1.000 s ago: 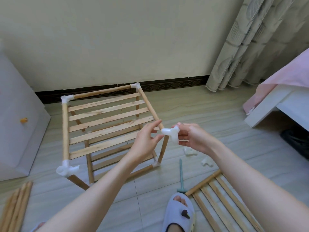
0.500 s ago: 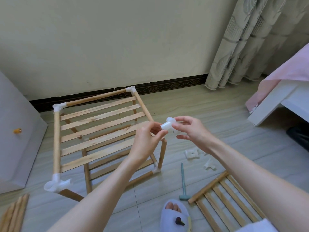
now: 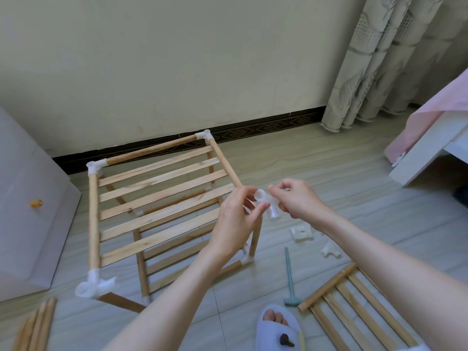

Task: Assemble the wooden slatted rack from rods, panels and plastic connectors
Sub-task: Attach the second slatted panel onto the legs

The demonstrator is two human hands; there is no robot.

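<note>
Fingers [image 3: 260,206] of both hands pinching connector [image 3: 269,204]

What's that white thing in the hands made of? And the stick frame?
The white connector looks like plastic: milky, slightly see-through, smooth, with moulded tube ends. The rack looks like bare, unpainted wood: pale tan slats and rods with visible grain streaks. Both hands pinch the connector.

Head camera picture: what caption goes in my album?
Both hands hold a white connector above the half-built wooden rack.
</note>
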